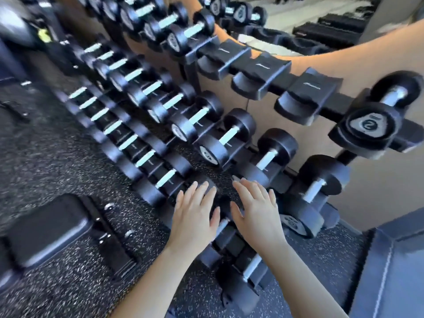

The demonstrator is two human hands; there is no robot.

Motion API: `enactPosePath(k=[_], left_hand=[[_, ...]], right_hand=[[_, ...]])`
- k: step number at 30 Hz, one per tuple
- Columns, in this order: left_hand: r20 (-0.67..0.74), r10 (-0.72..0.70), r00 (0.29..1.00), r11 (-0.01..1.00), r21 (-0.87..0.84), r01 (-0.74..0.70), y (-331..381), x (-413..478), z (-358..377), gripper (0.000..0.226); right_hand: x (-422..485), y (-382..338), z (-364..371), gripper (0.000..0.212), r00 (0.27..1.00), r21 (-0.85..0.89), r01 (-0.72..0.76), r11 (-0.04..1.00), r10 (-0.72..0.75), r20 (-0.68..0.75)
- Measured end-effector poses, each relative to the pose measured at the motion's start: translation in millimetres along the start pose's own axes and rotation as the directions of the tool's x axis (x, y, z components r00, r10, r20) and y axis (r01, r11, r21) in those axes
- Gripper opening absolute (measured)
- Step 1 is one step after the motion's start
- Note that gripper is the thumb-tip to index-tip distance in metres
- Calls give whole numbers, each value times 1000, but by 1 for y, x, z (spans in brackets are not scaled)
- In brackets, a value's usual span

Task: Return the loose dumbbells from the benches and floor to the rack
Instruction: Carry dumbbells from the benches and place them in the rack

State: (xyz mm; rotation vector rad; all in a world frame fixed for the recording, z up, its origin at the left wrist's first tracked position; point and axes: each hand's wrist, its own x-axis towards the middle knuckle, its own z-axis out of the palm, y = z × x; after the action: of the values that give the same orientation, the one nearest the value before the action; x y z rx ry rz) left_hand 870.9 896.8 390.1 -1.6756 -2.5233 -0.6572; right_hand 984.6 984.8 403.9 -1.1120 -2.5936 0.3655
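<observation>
Black rubber heads and pale metal handles fill the three-tier rack (339, 109) that runs from far left to near right in front of you. Your left hand (195, 216) and right hand (257, 212) hover palm-down, side by side, over the near end of the bottom tier, fingers spread and loosely extended, gripping nothing. Just beneath and between them lies a dumbbell (223, 222) in its cradle, only a short stretch of its silver handle showing between your thumbs; whether either palm touches it cannot be told.

Only one marking reads clearly: a large "2" on the rounded triangular grey badge of the dumbbell on the top tier at right (376, 113). Smaller print on that badge is too blurred to read. Similar badges face you on other heads, illegible. To its left, three empty cradles (266, 72) sit in a row on the top tier, each with a thin pale mark that cannot be made out.

A second dumbbell (250, 269) rests nearer to you on the bottom tier, beside your right forearm. Speckled black rubber floor (68, 161) spreads left, where a padded bench end (48, 228) stands near you.
</observation>
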Motion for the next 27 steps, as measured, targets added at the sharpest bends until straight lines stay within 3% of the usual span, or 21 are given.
enactPosePath(k=[8,16,27], left_hand=[[-103,-257,961,959,99,267,-111,-31,-34,42],[-149,-509,848,852,51,521,-246,-39,-72,44],[-181,-609,772,786,-14,618,-388,-14,-109,42]], right_hand=[[39,-114,56,44,962,48,262,964,-265,67],[98,-232,117,44,886,53,434,899,-436,156],[176,-352,173,44,847,130,476,870,-494,195]])
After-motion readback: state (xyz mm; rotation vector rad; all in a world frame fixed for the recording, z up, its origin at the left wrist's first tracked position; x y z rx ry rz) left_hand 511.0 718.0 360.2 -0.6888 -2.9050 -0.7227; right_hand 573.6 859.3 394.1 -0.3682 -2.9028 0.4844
